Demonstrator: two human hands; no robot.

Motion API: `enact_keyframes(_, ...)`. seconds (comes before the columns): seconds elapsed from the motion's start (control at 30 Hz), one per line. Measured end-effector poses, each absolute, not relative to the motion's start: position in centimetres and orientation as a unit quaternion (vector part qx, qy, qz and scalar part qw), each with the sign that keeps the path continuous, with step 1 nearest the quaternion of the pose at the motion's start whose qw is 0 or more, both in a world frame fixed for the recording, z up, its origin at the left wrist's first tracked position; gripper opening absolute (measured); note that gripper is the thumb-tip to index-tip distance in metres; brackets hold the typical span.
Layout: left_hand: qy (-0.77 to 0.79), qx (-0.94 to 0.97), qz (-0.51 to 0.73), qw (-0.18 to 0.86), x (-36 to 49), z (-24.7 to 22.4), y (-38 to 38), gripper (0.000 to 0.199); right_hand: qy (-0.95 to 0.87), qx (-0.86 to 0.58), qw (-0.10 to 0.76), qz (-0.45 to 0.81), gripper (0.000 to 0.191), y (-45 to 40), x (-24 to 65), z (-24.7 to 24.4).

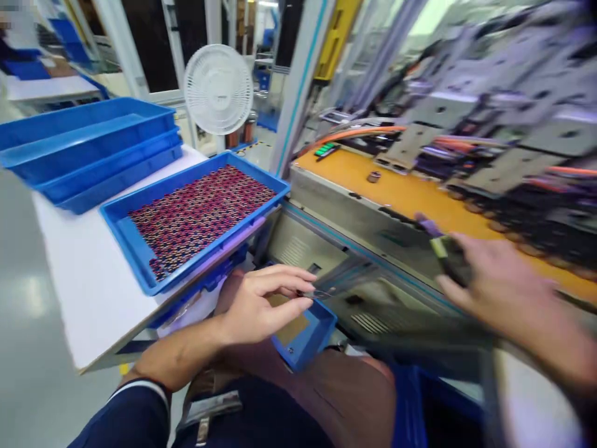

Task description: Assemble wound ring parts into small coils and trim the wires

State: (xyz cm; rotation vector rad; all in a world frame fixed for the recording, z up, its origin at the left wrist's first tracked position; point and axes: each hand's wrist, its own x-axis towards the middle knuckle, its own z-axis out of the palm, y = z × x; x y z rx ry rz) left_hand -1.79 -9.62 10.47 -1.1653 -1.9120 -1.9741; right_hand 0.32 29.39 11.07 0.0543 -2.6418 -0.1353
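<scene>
Over my lap, my left hand [268, 302] pinches a small thin dark piece [318, 293] between thumb and fingertips; its kind is too small to make out. Farther right, my right hand [494, 274] is smeared by motion and wrapped round a dark tool with a yellow-green band [452, 256]. The tool's purplish tip reaches the front edge of the orange work surface [340, 167]. A small round coil-like part [374, 177] sits alone on that surface. Below my left hand is a small blue bin [305, 348] with brown sheet inside.
At left, a blue tray [136, 239] full of rows of reddish-dark small parts [205, 208] rests on a white table [60, 274]. Stacked blue trays [93, 134] and a white fan [218, 89] stand behind. Machine fixtures [508, 124] with orange tubes crowd the right.
</scene>
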Motion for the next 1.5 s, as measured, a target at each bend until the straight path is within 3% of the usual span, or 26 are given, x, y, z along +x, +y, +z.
enact_keyframes(0.07, -0.644, -0.39, -0.654, 0.072, -2.1, 10.6, -9.9, 0.018, -0.956, 0.067, 0.278, 0.06, 0.051, 24.5, 4.6, 10.2)
enact_keyframes(0.17, -0.647, -0.386, -0.653, 0.074, -2.7, 10.8, -9.7, 0.019, -0.925, 0.07, 0.223, 0.3, 0.041, 17.7, 9.2, 8.2)
enact_keyframes(0.27, -0.645, -0.404, -0.645, 0.071, -2.9, 10.9, -9.1, 0.022, -0.85, 0.075, 0.142, 0.501, 0.052, 13.4, 12.1, 7.0)
enact_keyframes(0.4, -0.65, -0.428, -0.625, 0.067, -2.6, 11.1, -8.2, 0.025, -0.754, 0.13, 0.075, 0.64, 0.072, 11.4, 13.6, 7.1)
enact_keyframes(0.7, -0.66, -0.443, -0.603, 0.062, -1.8, 11.5, -7.8, 0.025, -0.724, 0.179, 0.061, 0.664, 0.086, 11.0, 12.7, 7.0)
enact_keyframes(0.9, -0.66, -0.453, -0.597, 0.048, -1.8, 11.5, -7.5, 0.027, -0.711, 0.157, 0.054, 0.683, 0.075, 10.8, 12.3, 7.6)
enact_keyframes(1.5, -0.664, -0.454, -0.593, 0.044, -2.0, 11.2, -7.5, 0.024, -0.69, 0.149, 0.074, 0.705, 0.077, 10.4, 12.3, 7.0)
